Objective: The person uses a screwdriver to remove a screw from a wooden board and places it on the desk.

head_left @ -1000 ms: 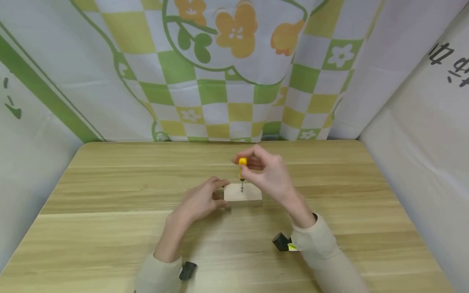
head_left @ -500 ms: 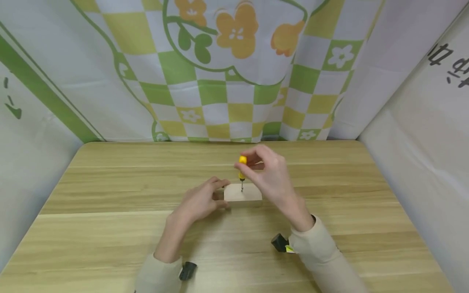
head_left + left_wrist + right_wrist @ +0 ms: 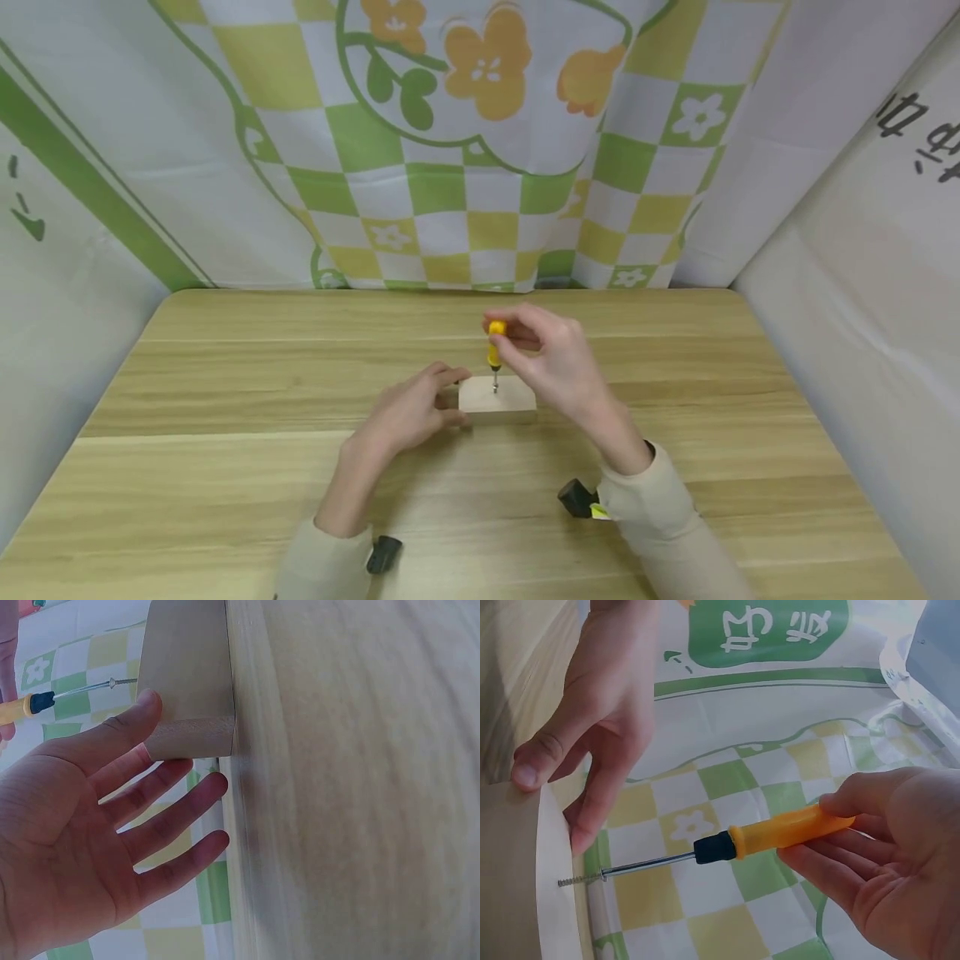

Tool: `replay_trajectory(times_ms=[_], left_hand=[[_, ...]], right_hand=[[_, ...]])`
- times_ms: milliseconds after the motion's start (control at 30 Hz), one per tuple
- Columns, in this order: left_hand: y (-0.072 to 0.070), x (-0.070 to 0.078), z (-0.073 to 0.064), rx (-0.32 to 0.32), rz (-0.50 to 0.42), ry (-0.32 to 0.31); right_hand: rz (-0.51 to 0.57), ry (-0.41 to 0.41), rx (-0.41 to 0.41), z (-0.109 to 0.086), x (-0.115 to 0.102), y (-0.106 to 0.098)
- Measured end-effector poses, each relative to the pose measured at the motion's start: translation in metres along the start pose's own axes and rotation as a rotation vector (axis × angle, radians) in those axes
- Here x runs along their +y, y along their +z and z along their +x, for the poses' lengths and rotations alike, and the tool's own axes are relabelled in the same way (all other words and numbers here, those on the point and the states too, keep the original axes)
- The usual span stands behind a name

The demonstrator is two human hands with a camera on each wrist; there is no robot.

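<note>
Wood-grain tabletop (image 3: 225, 500) fills lower half of my head feed; clock dirs = head view, centered on wooden block (image 3: 513, 402). Nearest me: beige L sleeve (image 3: 326, 562) at 8 o'clock w/ blk L device (image 3: 385, 554) just beside it, approx 7; beige R sleeve (image 3: 656, 504) at 4 w/ blk R device (image 3: 576, 498) beside it, betw. 4 & 5. Further out, block lies flat on tabletop, a bit below frame ctr. L hand (image 3: 408, 412) at 9: I see thumb + forefinger gripping block's L end, other fingers spread apart per L wrist cam. Screw (image 3: 581, 880) stands in block's top, threads partly exposed. Yellow screwdriver (image 3: 780, 831) approx upright at 12, tip at screw's head; can't tell how well seated. R hand (image 3: 555, 358) at 2: thumb & fingers clamped on screwdriver. Far side, past tabletop, 12 o'clock: I get hanging cloth (image 3: 442, 192), grn/yel/wht checks w/ orange flowers. Wht L panel (image 3: 67, 267) w/ grn band at 10; wht R panel (image 3: 847, 250) w/ blk characters at 2.
</note>
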State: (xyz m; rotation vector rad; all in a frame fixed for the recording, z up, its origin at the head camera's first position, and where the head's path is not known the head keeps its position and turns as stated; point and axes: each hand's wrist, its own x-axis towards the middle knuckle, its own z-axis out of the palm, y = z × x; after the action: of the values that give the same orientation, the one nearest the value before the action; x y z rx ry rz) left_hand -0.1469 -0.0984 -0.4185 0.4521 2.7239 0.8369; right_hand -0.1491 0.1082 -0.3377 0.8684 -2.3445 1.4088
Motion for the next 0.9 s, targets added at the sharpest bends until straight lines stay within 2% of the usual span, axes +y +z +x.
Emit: replay_trajectory(times_ms=[133, 200, 367, 467, 667, 900], left_hand=[[0.0, 0.001, 0.0, 0.0, 0.001, -0.003], [0.001, 0.001, 0.0, -0.002, 0.002, -0.003], [0.001, 0.001, 0.0, -0.001, 0.007, 0.003], [0.001, 0.0, -0.001, 0.006, 0.012, 0.004], [0.001, 0.001, 0.0, 0.008, 0.013, 0.007], [0.001, -0.001, 0.0, 0.005, 0.019, 0.017]], right_hand=[[0.008, 0.038, -0.01, -0.001, 0.0, 0.001], [-0.025, 0.04, 0.001, -0.002, 0.001, 0.001], [-0.176, -0.046, 0.014, -0.002, 0.002, 0.004], [-0.209, -0.09, 0.018, -0.002, 0.002, 0.006], [-0.175, -0.099, 0.064, 0.0, 0.001, 0.004], [-0.072, -0.057, 0.045, 0.004, 0.007, -0.005]])
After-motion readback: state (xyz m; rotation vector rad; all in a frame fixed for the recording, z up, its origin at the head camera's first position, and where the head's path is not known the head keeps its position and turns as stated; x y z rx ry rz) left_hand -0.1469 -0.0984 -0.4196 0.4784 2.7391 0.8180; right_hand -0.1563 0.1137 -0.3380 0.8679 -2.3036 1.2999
